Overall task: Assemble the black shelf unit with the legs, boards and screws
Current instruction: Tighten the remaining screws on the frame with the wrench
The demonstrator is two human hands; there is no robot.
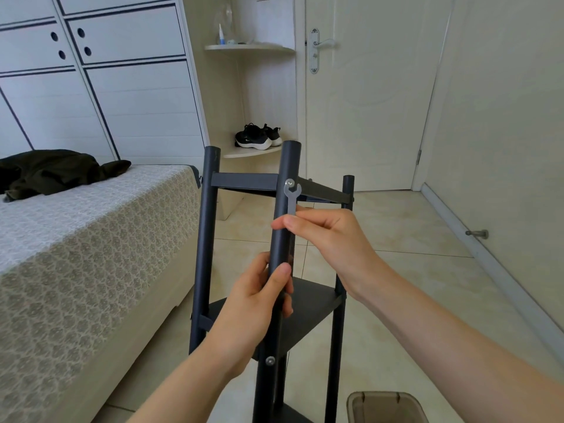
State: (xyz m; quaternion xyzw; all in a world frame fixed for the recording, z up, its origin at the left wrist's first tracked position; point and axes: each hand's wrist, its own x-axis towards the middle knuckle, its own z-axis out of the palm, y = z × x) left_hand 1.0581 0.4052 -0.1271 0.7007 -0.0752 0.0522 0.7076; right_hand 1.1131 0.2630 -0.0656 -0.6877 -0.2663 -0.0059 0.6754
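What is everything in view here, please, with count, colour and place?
shelf unit: one, black, upright on tiled floor beside bed
legs: three, black, upright
boards: three, black, between the legs
screws: two, silver, on the front leg
wrench: one, grey, open end at the upper screw
bed: one, beige patterned cover, left
garment: one, dark, on the bed
sneakers: one pair, black and white, corner shelf
bin: one, brown, bottom right
door: one, cream, shut, behind
left hand: one, grips the front leg
right hand: one, fingers pinch the wrench

Shelf unit (pixel 207 239): black, upright.
Near leg (pixel 282 239): round tube, vertical.
Top board (pixel 244 180): fixed between the legs.
Upper screw (pixel 289 182): silver, flat wrench (pixel 292 198) just below.
Lower screw (pixel 270 360): same leg, further down.
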